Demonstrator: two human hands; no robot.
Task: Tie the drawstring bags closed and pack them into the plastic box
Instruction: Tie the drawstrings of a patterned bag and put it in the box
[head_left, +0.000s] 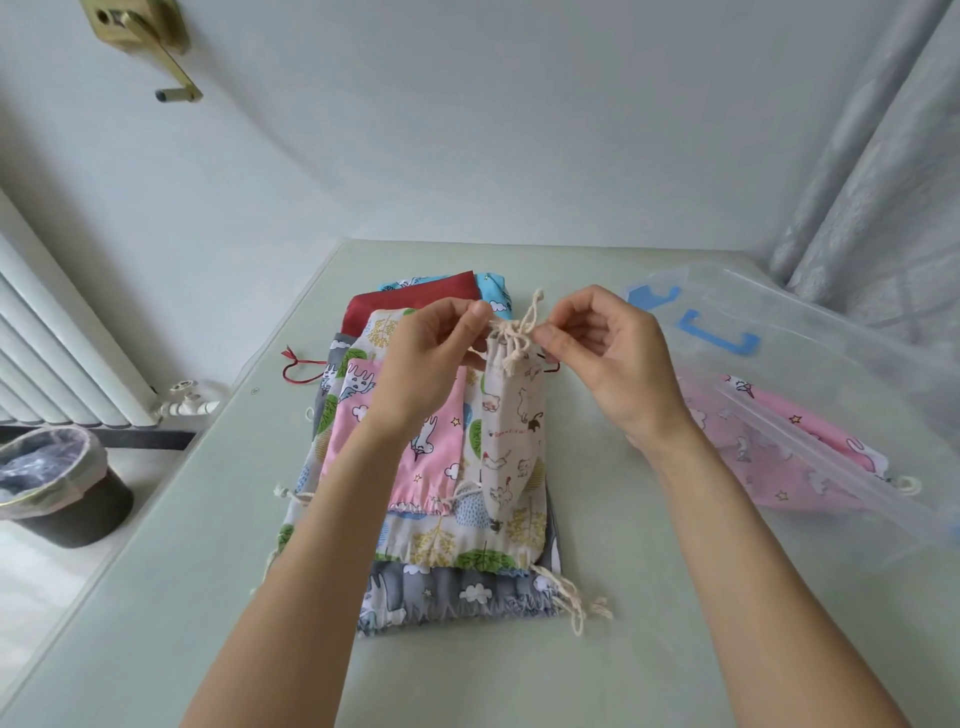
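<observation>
The pale green table (519, 670) lies under both my hands. To the right of my right hand stands the clear plastic box (810, 374) with blue latches, one pink printed bag (779, 467) already inside it. Beneath my hands lies the stack of flat patterned drawstring bags (436, 530), cords loose, none yet tied. Between my hands hangs the small cream cloth bag with animal print (511, 436), its neck gathered. My left hand (426, 364) pinches one end of the off-white cotton cord (514, 332) between thumb and forefinger; my right hand (602, 353) pinches the other end likewise, remaining fingers loosely curled. Finding: the knot is being drawn tight. Next move, in my judgement: pull both ends apart evenly until the knot seats, then carry the bag rightward into the box.
</observation>
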